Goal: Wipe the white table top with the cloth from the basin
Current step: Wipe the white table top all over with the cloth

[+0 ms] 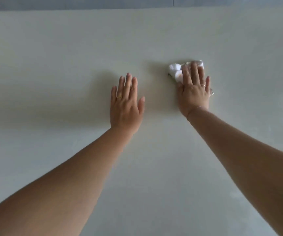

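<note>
We see the cloth [175,71] bunched into a small, soft white wad, rumpled into rounded folds, lying on the white table top [65,53] right of its middle and well apart from its far edge. A small dark speck sits at the wad's lower left rim; we cannot tell what it is.

Our right hand [194,92] lies palm down on the cloth. Its fingers [195,72] are straight and close together and press the wad flat against the surface rather than curling round it. The cloth sticks out past the fingertips and to the thumb side. The hand is slightly blurred. A pale, glassy bit shows at its little-finger side, too blurred for us to name. A thin ring [204,85] sits on one finger and a fine bracelet [199,107] crosses the wrist.

Our left hand [126,104] lies apart from the cloth, nearer the middle of the table top, palm down and fully open. Its fingers are straight and slightly spread, its thumb is out to the side, and it holds nothing. It wears a gold ring [119,97].

Both forearms are bare and reach in from the near edge. The table top is smooth, matt and off-white, with faint cloudy streaks towards its right edge. Beyond the far edge runs a grey wall [103,3].
</note>
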Motion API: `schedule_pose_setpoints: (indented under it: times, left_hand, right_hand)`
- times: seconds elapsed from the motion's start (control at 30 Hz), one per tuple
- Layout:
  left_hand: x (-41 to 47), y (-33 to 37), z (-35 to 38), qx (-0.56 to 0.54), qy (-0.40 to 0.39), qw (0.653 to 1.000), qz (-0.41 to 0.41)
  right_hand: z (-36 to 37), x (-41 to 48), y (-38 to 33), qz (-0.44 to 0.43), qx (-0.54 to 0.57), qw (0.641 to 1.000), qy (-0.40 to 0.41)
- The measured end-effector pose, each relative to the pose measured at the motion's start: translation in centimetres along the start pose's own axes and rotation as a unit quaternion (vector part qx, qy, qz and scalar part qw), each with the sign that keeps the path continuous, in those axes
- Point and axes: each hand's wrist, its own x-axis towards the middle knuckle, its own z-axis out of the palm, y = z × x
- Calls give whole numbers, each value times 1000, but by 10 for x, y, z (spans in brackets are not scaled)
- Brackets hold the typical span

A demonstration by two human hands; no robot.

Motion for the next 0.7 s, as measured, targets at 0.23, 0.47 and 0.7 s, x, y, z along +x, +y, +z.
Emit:
schedule_pose_setpoints:
  times: [0.23, 0.47, 0.7]
  left_hand:
    - [1, 0, 10, 18, 9, 1000, -18]
    - [2, 3, 7, 31, -24, 999, -35]
    - [5, 4, 3, 27, -19, 999, -30]
  right_hand:
    - [5, -13, -19, -329, -53, 938, -96]
    - [7, 56, -33, 41, 5, 999, 10]
    - [7, 66, -39, -315, -53, 943, -93]
